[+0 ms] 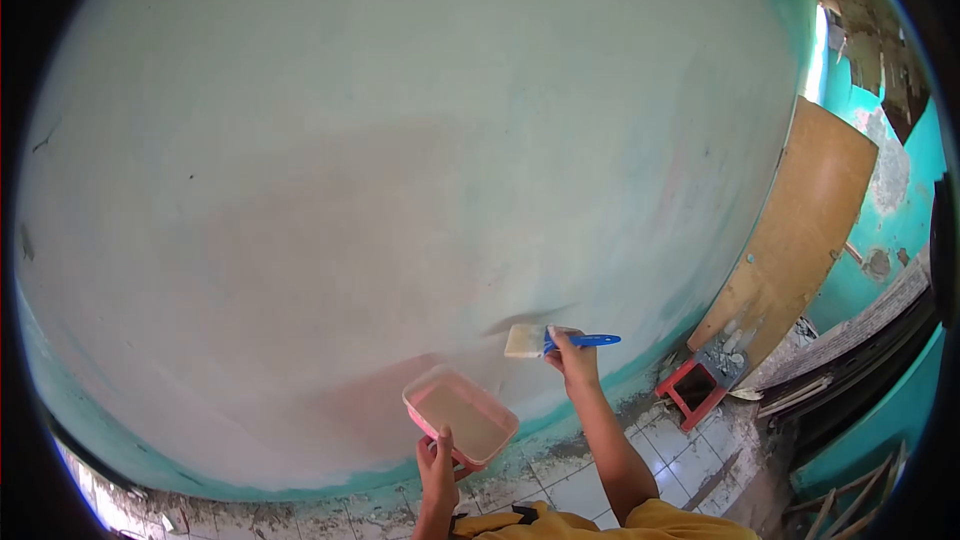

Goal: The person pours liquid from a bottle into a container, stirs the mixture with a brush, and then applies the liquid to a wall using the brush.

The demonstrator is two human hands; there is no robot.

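A: Wall (400, 160) first, biggest thing. Whitish coat over most of it, teal band left bare along the bottom edge and up the right side. Faint pinkish patches show through mid-wall, so coverage looks thin there, I'd judge.

B: Next?

A: Brown board (800, 230) leaning against the teal side wall (900, 230) at right, tilted, likely just parked out of the way. Tiled floor (570, 480) below, dusty, splattered near the wall base. Red stool (692, 390) low on the floor at the foot of the board, well apart from both hands.

B: Hands?

A: Left hand (437, 465) holds a pink paint tray (462, 417) from beneath, thumb over the near rim, fingers closed under it. Tray kept roughly level, slightly tipped, just below and left of the brush, probably so the pale paint inside stays put and is close for dipping.

B: Right?

A: Right hand (572, 358) clamped round the blue handle of a paintbrush (545, 341), fingers curled tight together. Brush lies sideways, bristles pointing left, handle end sticking out right. Bristles look loaded whitish and sit at the wall surface, low on the painted area, near the teal band. Can't tell if touching or just off; its shadow falls close above it on the wall.

B: Smallest?

A: Yellow sleeve (650, 520) at bottom edge. Done.
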